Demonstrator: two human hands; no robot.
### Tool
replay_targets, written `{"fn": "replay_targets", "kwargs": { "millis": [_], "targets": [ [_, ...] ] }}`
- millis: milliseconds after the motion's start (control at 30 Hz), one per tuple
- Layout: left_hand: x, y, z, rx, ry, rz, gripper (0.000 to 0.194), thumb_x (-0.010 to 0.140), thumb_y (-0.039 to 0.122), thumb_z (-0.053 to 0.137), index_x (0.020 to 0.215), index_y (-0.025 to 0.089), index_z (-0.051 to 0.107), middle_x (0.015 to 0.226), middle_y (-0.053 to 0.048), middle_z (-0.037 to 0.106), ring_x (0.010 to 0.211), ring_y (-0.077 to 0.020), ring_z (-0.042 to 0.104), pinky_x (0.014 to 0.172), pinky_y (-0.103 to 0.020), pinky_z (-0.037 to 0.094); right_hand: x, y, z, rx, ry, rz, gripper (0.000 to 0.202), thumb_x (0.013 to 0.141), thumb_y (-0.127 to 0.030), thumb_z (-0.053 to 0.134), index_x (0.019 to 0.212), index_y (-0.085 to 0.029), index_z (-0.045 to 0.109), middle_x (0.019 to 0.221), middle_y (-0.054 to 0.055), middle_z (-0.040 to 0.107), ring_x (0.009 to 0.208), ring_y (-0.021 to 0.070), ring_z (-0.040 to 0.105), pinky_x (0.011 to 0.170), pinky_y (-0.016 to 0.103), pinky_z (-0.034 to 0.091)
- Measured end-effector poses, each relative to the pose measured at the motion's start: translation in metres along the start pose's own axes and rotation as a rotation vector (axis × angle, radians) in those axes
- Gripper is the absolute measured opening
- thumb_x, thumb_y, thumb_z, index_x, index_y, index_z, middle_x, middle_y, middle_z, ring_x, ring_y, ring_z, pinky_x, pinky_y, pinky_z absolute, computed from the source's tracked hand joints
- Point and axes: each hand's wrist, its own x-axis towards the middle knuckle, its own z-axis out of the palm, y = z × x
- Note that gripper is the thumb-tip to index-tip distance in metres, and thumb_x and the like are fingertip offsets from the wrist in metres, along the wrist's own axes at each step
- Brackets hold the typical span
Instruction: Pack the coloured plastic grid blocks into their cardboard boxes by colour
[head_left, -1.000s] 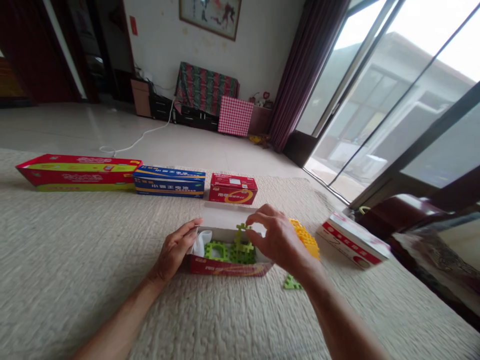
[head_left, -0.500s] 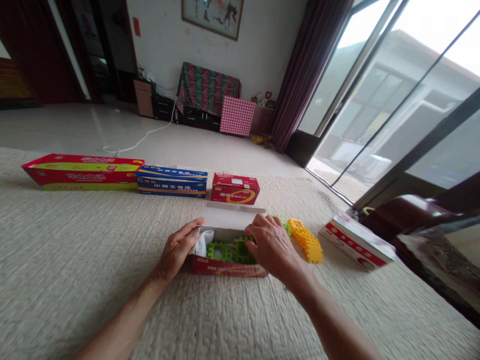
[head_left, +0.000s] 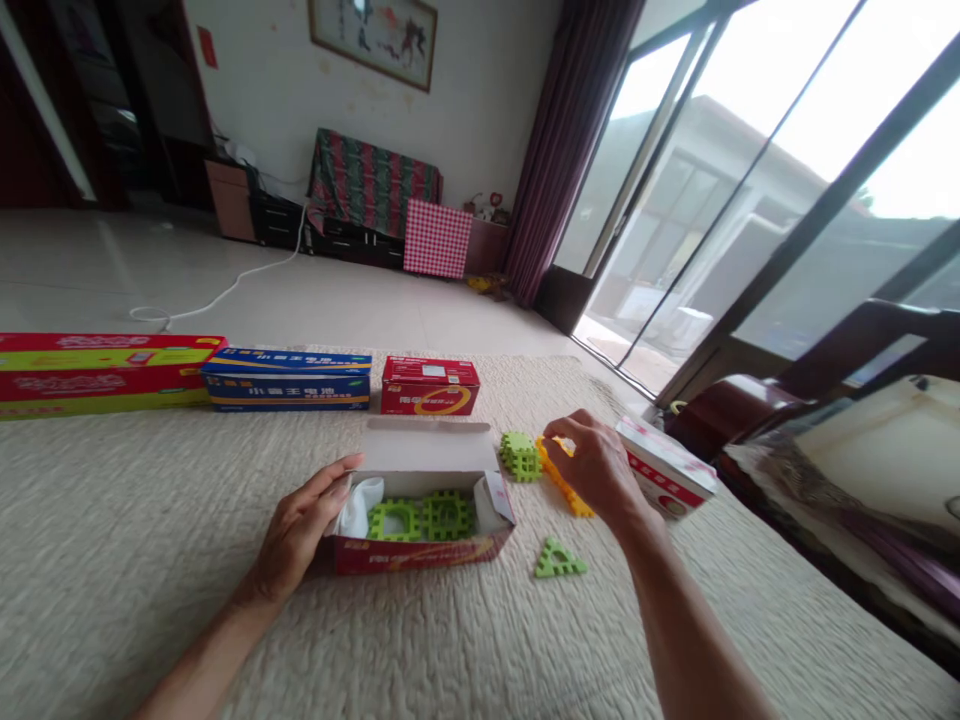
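An open red box (head_left: 420, 556) has its white lid flap raised at the back. Inside lie green notched plastic pieces (head_left: 448, 516) between white wrapping at both ends. My left hand (head_left: 304, 520) grips the box's left end. Over the row of yellow pieces (head_left: 576, 500) is my right hand (head_left: 592, 460), its thumb and index finger curled near them; whether it holds one is hidden. Just left of the yellow row sits a stack of green pieces (head_left: 520, 456). A green triangular piece (head_left: 559, 560) lies on the mat right of the box.
Behind the open box stand a long red and green box (head_left: 97, 375), a blue box (head_left: 289, 382) and a small red box (head_left: 430, 388). A white and red box (head_left: 667, 465) is at the right, near dark wooden furniture (head_left: 742, 410).
My right hand has moved from the open box rightward to the yellow pieces. The box's right end and the green triangle now show. The camera view has shifted to the right.
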Motion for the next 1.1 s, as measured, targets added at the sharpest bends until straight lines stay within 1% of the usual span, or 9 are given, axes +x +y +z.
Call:
{"fn": "replay_targets", "kwargs": {
  "millis": [133, 267, 367, 433, 533, 667, 867, 1000, 1100],
  "targets": [
    [0.002, -0.006, -0.002, -0.018, -0.007, -0.031, 0.063, 0.079, 0.053, 0.060, 0.132, 0.019, 0.054, 0.110, -0.004, 0.072, 0.103, -0.0233, 0.064, 0.080, -0.023, 0.052, -0.002, 0.026, 0.026, -0.079, -0.081, 0.028, 0.019, 0.082, -0.017, 0.055, 0.090, -0.022, 0.071, 0.095, 0.006, 0.064, 0.085, 0.0195, 0.057, 0.079, 0.034, 0.034],
    [0.002, -0.003, -0.002, 0.021, 0.029, -0.019, 0.063, 0.078, 0.054, 0.060, 0.129, 0.018, 0.057, 0.115, -0.005, 0.070, 0.109, -0.0255, 0.062, 0.085, -0.024, 0.050, -0.003, 0.031, 0.052, -0.117, -0.134, 0.034, 0.023, 0.083, -0.018, 0.055, 0.100, -0.022, 0.070, 0.103, 0.008, 0.063, 0.092, 0.0209, 0.056, 0.084, 0.034, 0.033],
    [0.001, -0.001, -0.001, 0.017, -0.001, -0.040, 0.063, 0.079, 0.054, 0.060, 0.132, 0.018, 0.055, 0.116, -0.006, 0.069, 0.113, -0.0268, 0.060, 0.086, -0.026, 0.050, -0.003, 0.032, 0.062, -0.128, -0.149, 0.035, 0.029, 0.083, -0.019, 0.055, 0.109, -0.022, 0.067, 0.107, 0.008, 0.062, 0.095, 0.0217, 0.056, 0.085, 0.034, 0.033],
    [0.000, 0.000, 0.000, -0.006, 0.016, -0.041, 0.063, 0.079, 0.054, 0.060, 0.131, 0.019, 0.056, 0.114, -0.006, 0.070, 0.111, -0.0265, 0.061, 0.085, -0.026, 0.051, -0.004, 0.033, 0.065, -0.136, -0.156, 0.023, 0.031, 0.083, -0.020, 0.054, 0.112, -0.022, 0.066, 0.108, 0.009, 0.062, 0.095, 0.0221, 0.055, 0.085, 0.034, 0.033],
    [0.000, 0.000, 0.002, -0.029, 0.053, -0.034, 0.064, 0.077, 0.054, 0.062, 0.129, 0.018, 0.058, 0.108, -0.005, 0.072, 0.102, -0.0239, 0.065, 0.081, -0.023, 0.051, -0.005, 0.033, 0.066, -0.136, -0.170, 0.016, 0.029, 0.083, -0.017, 0.054, 0.107, -0.021, 0.067, 0.108, 0.009, 0.063, 0.096, 0.0225, 0.056, 0.086, 0.035, 0.033],
    [0.001, -0.003, 0.001, -0.024, 0.023, -0.055, 0.068, 0.078, 0.055, 0.061, 0.133, 0.015, 0.053, 0.101, -0.005, 0.074, 0.094, -0.0229, 0.067, 0.072, -0.022, 0.053, -0.005, 0.034, 0.061, -0.078, -0.190, 0.033, 0.021, 0.080, -0.016, 0.055, 0.096, -0.017, 0.068, 0.105, 0.010, 0.065, 0.095, 0.0221, 0.057, 0.087, 0.035, 0.034],
    [0.003, -0.010, -0.003, -0.045, -0.009, -0.030, 0.061, 0.082, 0.050, 0.059, 0.134, 0.018, 0.052, 0.114, -0.004, 0.070, 0.105, -0.0217, 0.063, 0.082, -0.021, 0.051, -0.004, 0.034, 0.037, 0.126, -0.390, 0.028, 0.012, 0.078, -0.015, 0.055, 0.083, -0.017, 0.066, 0.076, 0.003, 0.068, 0.069, 0.0133, 0.060, 0.063, 0.023, 0.040],
    [0.002, -0.009, -0.003, -0.075, -0.025, -0.045, 0.060, 0.083, 0.050, 0.059, 0.134, 0.019, 0.052, 0.113, -0.003, 0.070, 0.102, -0.0206, 0.064, 0.080, -0.020, 0.050, -0.011, 0.030, 0.032, 0.220, -0.565, -0.022, 0.015, 0.077, -0.014, 0.052, 0.083, -0.018, 0.066, 0.073, 0.001, 0.068, 0.064, 0.0114, 0.058, 0.058, 0.021, 0.040],
    [0.002, -0.009, -0.003, -0.057, -0.022, -0.046, 0.059, 0.082, 0.050, 0.059, 0.133, 0.019, 0.053, 0.111, -0.003, 0.071, 0.099, -0.0197, 0.064, 0.079, -0.019, 0.050, -0.017, 0.029, 0.036, 0.174, -0.562, -0.022, 0.017, 0.073, -0.013, 0.056, 0.085, -0.018, 0.065, 0.080, 0.003, 0.068, 0.071, 0.0140, 0.059, 0.063, 0.024, 0.042]
  ]
}}
